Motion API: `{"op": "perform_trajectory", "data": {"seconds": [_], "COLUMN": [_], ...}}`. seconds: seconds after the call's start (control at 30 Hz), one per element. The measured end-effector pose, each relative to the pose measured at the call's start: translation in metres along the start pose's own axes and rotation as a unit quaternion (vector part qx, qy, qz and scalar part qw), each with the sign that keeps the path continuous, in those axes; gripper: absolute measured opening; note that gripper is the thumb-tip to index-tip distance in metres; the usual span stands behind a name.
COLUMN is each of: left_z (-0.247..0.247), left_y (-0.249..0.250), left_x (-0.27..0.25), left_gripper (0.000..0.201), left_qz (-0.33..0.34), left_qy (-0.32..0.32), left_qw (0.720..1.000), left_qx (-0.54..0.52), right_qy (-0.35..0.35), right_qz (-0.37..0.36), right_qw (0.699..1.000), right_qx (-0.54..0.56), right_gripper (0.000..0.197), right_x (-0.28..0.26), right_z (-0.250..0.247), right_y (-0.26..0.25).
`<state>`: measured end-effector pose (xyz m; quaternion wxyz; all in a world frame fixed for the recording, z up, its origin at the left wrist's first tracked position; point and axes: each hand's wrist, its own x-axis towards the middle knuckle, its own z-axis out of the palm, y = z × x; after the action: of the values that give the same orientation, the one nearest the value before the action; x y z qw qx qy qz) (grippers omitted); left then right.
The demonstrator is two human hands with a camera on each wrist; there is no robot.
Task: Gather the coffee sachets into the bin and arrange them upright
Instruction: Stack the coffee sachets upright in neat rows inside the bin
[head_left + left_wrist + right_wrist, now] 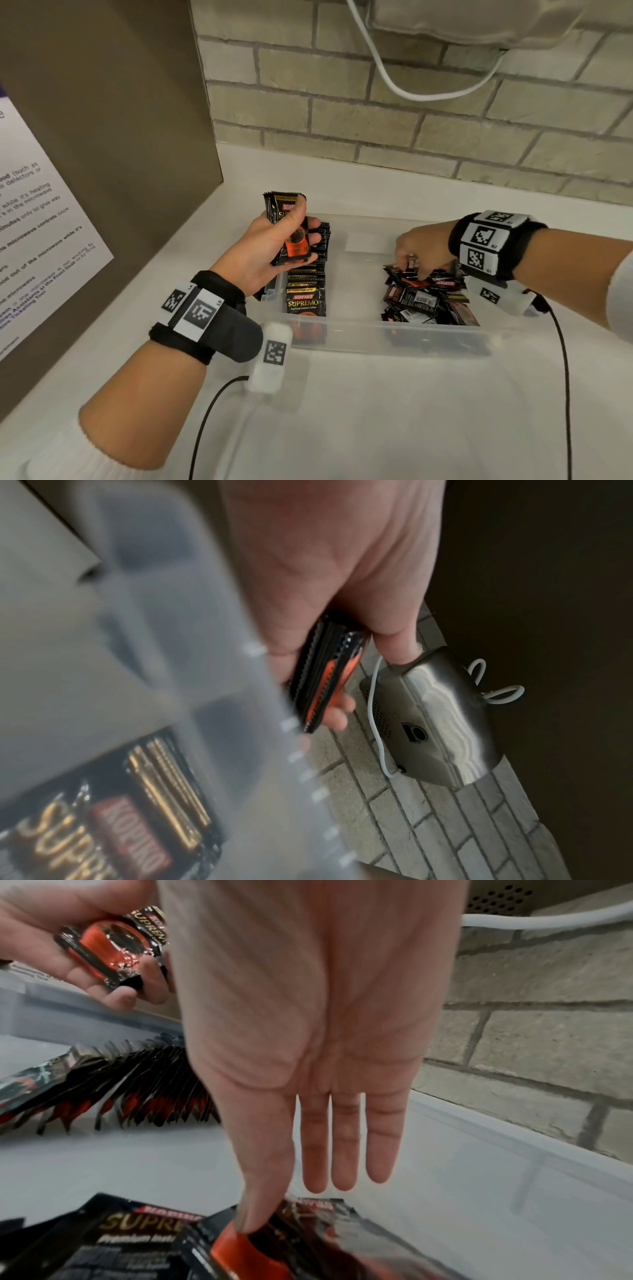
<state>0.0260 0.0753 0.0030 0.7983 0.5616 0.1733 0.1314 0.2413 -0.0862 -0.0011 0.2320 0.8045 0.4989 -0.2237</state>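
**Risks while the loose sachets are being sorted**

Left hand [270, 240]: thumb and curled fingers [113, 999] clamp a small stack of black-and-orange foil coffee sachets [291, 233], held above the left end of the clear plastic bin [376, 337]. The left wrist view shows several crimped edges pressed together, so more than one packet is held.

Right hand [423, 246]: reaches down into the loose heap of black foil sachets [428, 301] at the right end of the bin. In the right wrist view the thumb tip presses on one packet of the heap and three fingers hang straight beyond it, gripping nothing. The forefinger is hidden; I cannot tell whether a pinch has formed.

Upright row of black sachets [306, 284]: stands along the left wall, leaning like a fanned deck. All visible sachets lie in the bin or in a hand; I see none on the white table [376, 411].

Judged hazards:
- The foil looks slick. If the right hand pinches at a corner, it may lift two packets or drop one.
- The left stack is held by thumb pressure alone. If that slackens while another packet is added, the stack may splay and fall.
- The row leans with open floor beside it. Pushing the stack in carelessly could topple it.
- The heap lies face-up and face-down mixed, so packets may go in the wrong way round.
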Motion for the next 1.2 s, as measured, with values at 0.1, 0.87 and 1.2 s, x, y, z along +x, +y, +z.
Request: {"op": "perform_trajectory", "data": {"seconds": [0.1, 0.87, 1.2], "left_z": [0.0, 0.016, -0.029], "left_y": [0.0, 0.012, 0.008], "left_x": [0.0, -0.005, 0.0], "left_gripper": [0.048, 0.078, 0.044], "left_qz": [-0.001, 0.012, 0.081], "left_qy": [-0.003, -0.079, 0.126], "left_qw": [1.0, 0.989, 0.951], "left_qx": [0.009, 0.122, 0.271], "right_qy": [-0.004, 0.232, 0.315], "right_qz": [0.013, -0.128, 0.118], "right_qw": [1.0, 0.763, 0.804], "right_qx": [-0.008, 0.59, 0.491], "right_gripper": [0.038, 0.009, 0.013], "right_x": [0.001, -0.046, -0.019], "right_z": [-0.001, -0.076, -0.048], "right_y": [-0.001, -0.087, -0.057]}}
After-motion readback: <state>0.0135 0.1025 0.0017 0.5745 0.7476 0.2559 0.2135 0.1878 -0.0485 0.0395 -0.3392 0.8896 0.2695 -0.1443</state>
